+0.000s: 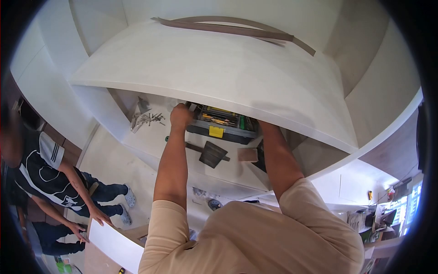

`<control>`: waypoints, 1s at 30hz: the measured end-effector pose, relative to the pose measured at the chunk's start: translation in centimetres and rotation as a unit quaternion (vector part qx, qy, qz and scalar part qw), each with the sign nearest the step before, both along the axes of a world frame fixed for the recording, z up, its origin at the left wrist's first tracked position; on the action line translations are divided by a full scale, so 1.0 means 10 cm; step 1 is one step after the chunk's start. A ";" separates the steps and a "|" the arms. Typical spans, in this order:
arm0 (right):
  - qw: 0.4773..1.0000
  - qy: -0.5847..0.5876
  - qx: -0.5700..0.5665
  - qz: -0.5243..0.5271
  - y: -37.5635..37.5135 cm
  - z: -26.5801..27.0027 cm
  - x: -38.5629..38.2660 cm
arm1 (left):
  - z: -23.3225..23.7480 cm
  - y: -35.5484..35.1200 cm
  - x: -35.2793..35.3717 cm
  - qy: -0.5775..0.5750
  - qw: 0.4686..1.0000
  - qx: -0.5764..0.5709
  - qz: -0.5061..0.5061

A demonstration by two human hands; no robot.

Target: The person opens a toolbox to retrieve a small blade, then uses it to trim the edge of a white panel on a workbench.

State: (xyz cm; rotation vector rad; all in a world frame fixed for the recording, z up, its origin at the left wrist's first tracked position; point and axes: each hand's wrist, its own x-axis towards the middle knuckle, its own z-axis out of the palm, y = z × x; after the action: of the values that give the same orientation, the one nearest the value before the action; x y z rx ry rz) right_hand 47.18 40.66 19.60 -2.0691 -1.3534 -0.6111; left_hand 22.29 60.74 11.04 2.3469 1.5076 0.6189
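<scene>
An opened toolbox (222, 132), dark with a yellow latch, sits on the lower shelf of a white cabinet. Pencils and other small tools lie inside it. My left hand (181, 116) is curled closed at the box's left end. At the right end is my right hand (266, 125), its fingers hidden under the upper shelf's edge. In front of the box lies a dark, flat-headed tool (212, 154) that I cannot name exactly. Beside it is a small brownish block (247, 155). Screws or similar small hardware (149, 119) are scattered left of my left hand.
The upper shelf (210, 64) overhangs the toolbox and bears long brown edging strips (228, 30). On the left a co-worker (59, 173) bends over a white panel (114, 244), hands at its edge. Cluttered goods (374, 219) stand at the far right near a window.
</scene>
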 end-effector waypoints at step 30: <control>0.994 0.071 -0.007 0.089 -0.10 0.07 -0.14 | -0.44 -2.97 -2.18 -0.617 0.709 -0.334 0.070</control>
State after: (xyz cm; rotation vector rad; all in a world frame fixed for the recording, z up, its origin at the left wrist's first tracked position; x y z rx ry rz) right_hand 45.74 39.68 20.27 -1.9376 -1.4430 -0.3725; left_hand 0.45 31.04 6.64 0.8078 0.9241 1.0992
